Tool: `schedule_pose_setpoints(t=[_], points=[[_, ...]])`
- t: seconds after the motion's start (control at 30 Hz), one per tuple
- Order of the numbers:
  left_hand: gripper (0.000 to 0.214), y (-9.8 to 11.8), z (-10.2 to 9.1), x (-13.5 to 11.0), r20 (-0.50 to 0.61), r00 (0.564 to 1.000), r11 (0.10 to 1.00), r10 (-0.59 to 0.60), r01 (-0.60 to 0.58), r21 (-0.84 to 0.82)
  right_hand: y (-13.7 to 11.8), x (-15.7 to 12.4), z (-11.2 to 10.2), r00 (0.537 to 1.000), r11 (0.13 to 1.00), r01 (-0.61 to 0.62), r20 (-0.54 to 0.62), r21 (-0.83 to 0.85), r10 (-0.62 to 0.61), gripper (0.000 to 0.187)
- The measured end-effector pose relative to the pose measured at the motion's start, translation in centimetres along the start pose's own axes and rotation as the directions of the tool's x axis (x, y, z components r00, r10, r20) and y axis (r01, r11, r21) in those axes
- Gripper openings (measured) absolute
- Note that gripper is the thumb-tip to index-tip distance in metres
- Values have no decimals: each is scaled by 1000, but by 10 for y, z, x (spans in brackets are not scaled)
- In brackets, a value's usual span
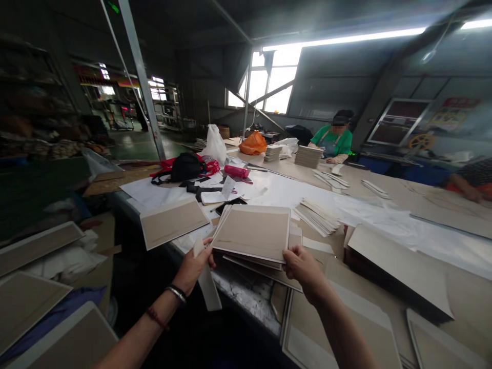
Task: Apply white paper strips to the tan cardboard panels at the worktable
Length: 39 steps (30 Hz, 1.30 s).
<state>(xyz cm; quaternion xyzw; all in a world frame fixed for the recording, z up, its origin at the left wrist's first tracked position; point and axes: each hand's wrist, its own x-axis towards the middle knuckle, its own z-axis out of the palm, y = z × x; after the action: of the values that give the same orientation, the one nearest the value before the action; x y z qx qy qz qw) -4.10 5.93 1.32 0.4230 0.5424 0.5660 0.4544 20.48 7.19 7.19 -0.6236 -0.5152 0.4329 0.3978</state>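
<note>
In front of me is a grey-brown cardboard panel (251,230) with a white border, on top of a stack of similar panels. My right hand (303,269) is closed on its lower right corner, thumb on top. My left hand (198,266) is closed around a narrow white paper strip (209,289) that hangs down past the table edge. Its fingertips are at the panel's left corner; whether they also grip the panel is hard to tell. Left of the stack, another bordered panel (175,223) juts over the table edge.
White strips (317,215) lie fanned behind the stack. A tall pile of pale sheets (400,269) stands at right. A black bag (186,166), pink case (236,171) and orange bag (252,143) are farther back. A co-worker in green (332,138) sits across the table.
</note>
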Motion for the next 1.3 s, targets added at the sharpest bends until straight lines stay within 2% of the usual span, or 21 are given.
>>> schedule_pose_setpoints(t=[0.13, 0.23, 0.3, 0.4, 0.47, 0.53, 0.6, 0.67, 0.73, 0.83, 0.9, 1.0, 1.13, 1.23, 1.3], points=[[33, 2, -3, 1, -19, 999, 999, 36, -35, 20, -10, -5, -2, 1000, 967, -6, 17, 255, 2, 19], [30, 5, -6, -2, -30, 997, 996, 75, -73, 58, -15, -14, -18, 1000, 857, -10, -12, 515, 19, 29], [28, 9, -8, -8, -35, 996, 994, 84, -82, 76, -11, -26, -39, 999, 794, 23, -48, 607, 8, 33], [27, 14, -9, -23, -2, 999, 995, 50, -50, 82, 7, -58, -79, 991, 750, 75, -130, 657, 15, 31], [27, 15, -7, -36, 69, 997, 995, -25, 18, 100, 26, -87, -106, 973, 745, 78, -213, 662, 87, 29], [27, 13, 0, -54, 168, 979, 984, -119, 93, 155, 49, -119, -129, 932, 755, 62, -308, 653, 189, 28], [27, 8, 14, -76, 316, 917, 949, -243, 157, 273, 75, -150, -148, 866, 770, 55, -414, 635, 280, 29], [30, 2, 34, -99, 447, 824, 920, -349, 211, 329, 101, -176, -161, 816, 779, 22, -461, 627, 349, 31], [32, -4, 58, -118, 539, 729, 902, -423, 280, 330, 125, -194, -168, 802, 777, -39, -444, 628, 399, 32], [33, -11, 90, -137, 626, 627, 886, -464, 343, 313, 148, -206, -166, 806, 773, -110, -399, 625, 437, 31], [36, -13, 105, -144, 657, 599, 885, -458, 380, 270, 154, -204, -161, 815, 775, -105, -393, 623, 426, 30], [37, -12, 118, -149, 648, 593, 850, -479, 498, 172, 154, -193, -151, 852, 780, -108, -347, 617, 392, 30], [28, -8, 127, -149, 658, 542, 761, -522, 645, 73, 149, -173, -146, 901, 858, -170, -275, 484, 334, 29], [21, -8, 130, -148, 677, 507, 716, -534, 696, 44, 146, -166, -150, 900, 949, -258, -313, 184, 305, 31], [24, -9, 131, -148, 694, 464, 688, -550, 724, 61, 141, -166, -153, 873, 948, -296, -437, -119, 218, 33]])
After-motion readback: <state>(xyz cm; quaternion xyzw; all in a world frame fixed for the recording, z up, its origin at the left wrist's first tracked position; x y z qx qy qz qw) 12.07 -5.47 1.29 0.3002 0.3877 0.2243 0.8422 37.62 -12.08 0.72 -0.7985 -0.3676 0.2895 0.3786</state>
